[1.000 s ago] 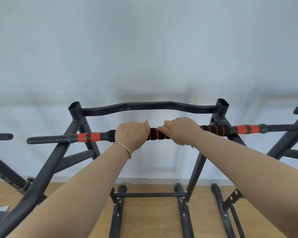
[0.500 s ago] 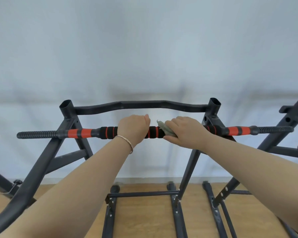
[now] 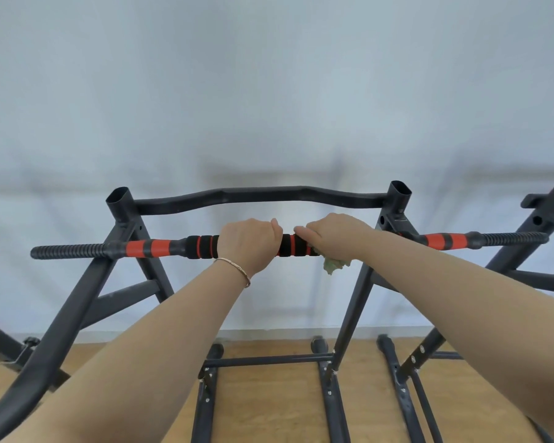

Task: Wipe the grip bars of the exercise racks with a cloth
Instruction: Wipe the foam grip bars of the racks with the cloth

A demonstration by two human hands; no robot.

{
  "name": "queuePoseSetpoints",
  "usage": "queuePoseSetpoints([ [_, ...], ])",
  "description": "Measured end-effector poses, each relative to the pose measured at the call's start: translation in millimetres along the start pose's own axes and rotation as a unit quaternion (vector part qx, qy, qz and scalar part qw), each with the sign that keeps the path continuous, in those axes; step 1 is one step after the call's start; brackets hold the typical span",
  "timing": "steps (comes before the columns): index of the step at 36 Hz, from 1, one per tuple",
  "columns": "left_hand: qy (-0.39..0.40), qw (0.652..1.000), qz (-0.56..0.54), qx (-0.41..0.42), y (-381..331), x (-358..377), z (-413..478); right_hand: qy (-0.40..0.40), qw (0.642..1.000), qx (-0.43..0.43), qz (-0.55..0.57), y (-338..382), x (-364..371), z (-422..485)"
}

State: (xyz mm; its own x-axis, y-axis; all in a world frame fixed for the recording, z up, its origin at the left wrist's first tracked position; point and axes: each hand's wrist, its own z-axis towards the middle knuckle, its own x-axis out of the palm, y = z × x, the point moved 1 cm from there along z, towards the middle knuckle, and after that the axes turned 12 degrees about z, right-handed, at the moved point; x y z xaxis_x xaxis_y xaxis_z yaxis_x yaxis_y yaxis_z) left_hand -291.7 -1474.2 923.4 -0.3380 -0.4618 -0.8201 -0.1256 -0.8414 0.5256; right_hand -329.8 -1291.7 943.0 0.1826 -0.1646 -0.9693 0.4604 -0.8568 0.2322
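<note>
head view: the left grip point(image 3: 248, 243) stays curled round the grip bar point(image 3: 202, 247) at mid frame, steadying it. the right grip point(image 3: 336, 235) has rolled over the bar just right of it, so the cloth point(image 3: 333, 265), on top half a second ago, now hangs below, held against the foam. the wipe seems to be wrapping round this middle section.

This looks like a gym or fitness room to me. Black steel exercise racks point(image 3: 77, 302) stand side by side on a wood floor point(image 3: 269, 404) against a plain pale wall point(image 3: 269, 91), the nearest carrying an orange-and-black foam grip bar point(image 3: 147, 247).
</note>
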Motion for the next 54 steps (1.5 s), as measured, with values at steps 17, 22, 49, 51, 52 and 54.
queuePoseSetpoints([
  [17, 0.07, 0.996, -0.053, 0.007, -11.8, -23.9, 19.2, -0.16, 0.977, -0.11, -0.089, -41.7, 16.5, -26.5],
  [22, 0.047, 0.998, -0.016, 0.03, -15.0, -16.1, 18.8, -0.124, 0.988, -0.056, -0.069, -28.5, 5.5, -10.9],
  [49, 0.068, 0.995, -0.068, 0.012, -40.2, -39.0, 34.4, -0.153, 0.974, -0.122, -0.113, -75.4, 4.1, -41.9],
  [51, 0.084, 0.995, -0.056, 0.028, -43.1, -35.5, 38.4, -0.143, 0.978, -0.095, -0.117, -70.6, 0.8, -36.2],
  [52, 0.077, 0.995, -0.046, 0.03, -43.6, -33.1, 38.6, -0.129, 0.982, -0.084, -0.108, -69.4, 0.1, -33.0],
  [54, 0.056, 0.998, -0.025, 0.034, -44.9, -29.5, 36.4, -0.108, 0.989, -0.065, -0.081, -69.1, -0.7, -29.4],
])
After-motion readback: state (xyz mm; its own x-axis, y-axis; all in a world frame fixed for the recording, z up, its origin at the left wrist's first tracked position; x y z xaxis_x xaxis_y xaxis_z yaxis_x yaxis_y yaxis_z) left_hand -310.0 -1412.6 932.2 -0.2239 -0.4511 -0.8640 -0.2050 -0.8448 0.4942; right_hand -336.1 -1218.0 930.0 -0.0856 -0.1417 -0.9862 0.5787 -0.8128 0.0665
